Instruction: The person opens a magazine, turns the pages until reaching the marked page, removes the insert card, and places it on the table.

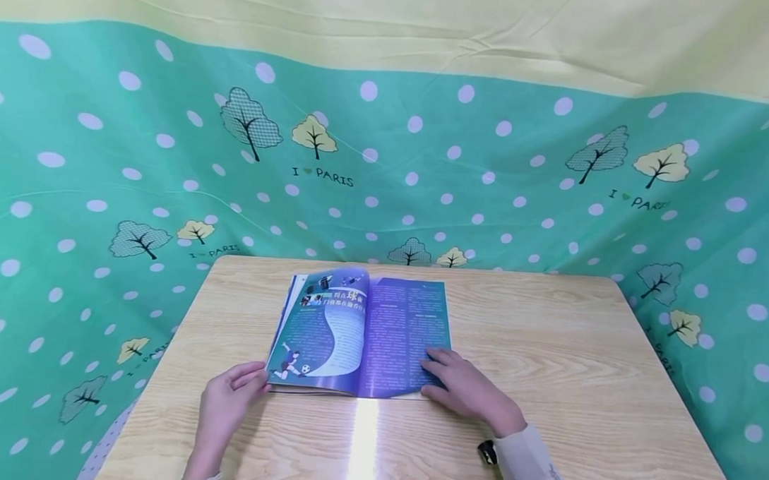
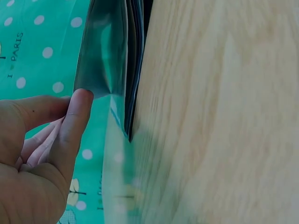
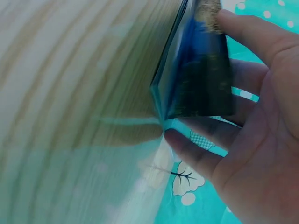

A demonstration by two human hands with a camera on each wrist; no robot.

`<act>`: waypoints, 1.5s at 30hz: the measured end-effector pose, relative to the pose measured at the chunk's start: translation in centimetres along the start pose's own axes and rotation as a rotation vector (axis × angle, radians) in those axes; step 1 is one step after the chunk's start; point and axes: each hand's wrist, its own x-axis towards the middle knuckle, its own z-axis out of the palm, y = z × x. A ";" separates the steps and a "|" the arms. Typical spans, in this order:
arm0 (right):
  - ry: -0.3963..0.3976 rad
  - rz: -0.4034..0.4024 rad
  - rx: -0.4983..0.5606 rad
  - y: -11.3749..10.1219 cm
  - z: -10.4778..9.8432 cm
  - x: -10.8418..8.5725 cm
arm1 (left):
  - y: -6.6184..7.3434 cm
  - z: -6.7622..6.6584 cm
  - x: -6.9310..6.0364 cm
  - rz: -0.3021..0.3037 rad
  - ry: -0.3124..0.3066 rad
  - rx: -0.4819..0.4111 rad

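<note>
An open magazine (image 1: 394, 339) lies on the wooden table, its left page (image 1: 330, 337) showing a soccer player and a ball. At its lower left corner, my left hand (image 1: 229, 404) pinches the page edge between thumb and finger; the left wrist view shows this left hand (image 2: 51, 140) holding a glossy page (image 2: 105, 51). My right hand (image 1: 465, 387) rests at the lower right edge of the right page. In the right wrist view the right hand (image 3: 261, 107) has its fingers spread along the magazine (image 3: 201, 79), thumb touching the page.
The wooden table (image 1: 577, 360) extends around the magazine, with a bright light reflection near its front. A green dotted cloth (image 1: 413, 156) with tree prints hangs behind and at both sides. Dark bands show at both wrists.
</note>
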 end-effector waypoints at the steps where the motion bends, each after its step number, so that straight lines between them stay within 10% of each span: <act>1: 0.009 0.001 0.019 0.1 0.0 -0.1 | -0.1 -0.1 0.0 -0.001 0.003 0.018; 16: 0.232 0.073 0.084 1.3 0.0 -0.4 | -0.2 -0.6 -0.1 0.022 0.039 0.241; 23: 0.320 0.234 0.062 1.4 0.0 -0.1 | 0.3 -0.6 -0.3 0.019 0.065 0.289; 33: 0.325 0.385 0.031 0.3 0.2 0.7 | 1.2 1.2 -0.2 0.030 0.010 0.182; 45: 0.398 0.215 0.052 -1.7 1.0 2.5 | 2.6 6.5 -0.3 0.161 -0.146 -0.111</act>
